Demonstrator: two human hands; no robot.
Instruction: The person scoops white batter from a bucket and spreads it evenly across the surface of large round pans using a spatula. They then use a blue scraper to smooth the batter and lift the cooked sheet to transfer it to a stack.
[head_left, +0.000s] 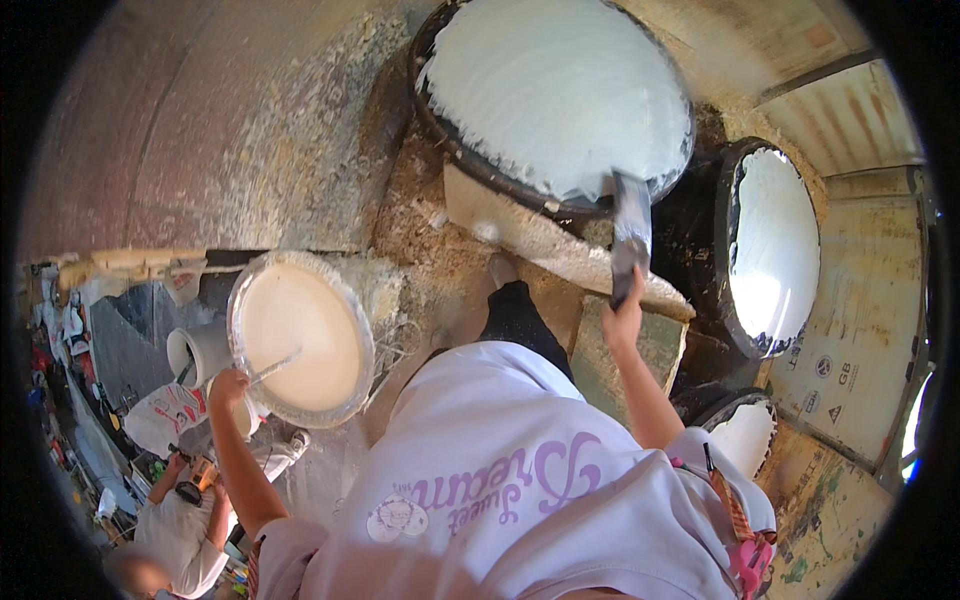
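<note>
My right hand (624, 319) grips the dark handle of a wide, flat spreading blade (631, 217), a little blurred. The blade's far end lies over the near rim of a large dark round vessel (555, 97) covered with a smooth white paste. At the left, my left hand (229, 386) is closed on a thin rod or handle (276, 366) at the rim of a bucket (364, 345). Cream-coloured liquid (300, 322) fills that bucket, and the rod's other end reaches into it.
More dark round vessels with white surfaces (776, 251) stand at the right. A crusted slab edge (555, 251) runs before the large vessel. A white pail (196, 356) stands left of the bucket. At the lower left, another person (180, 517) holds an orange power tool (202, 474).
</note>
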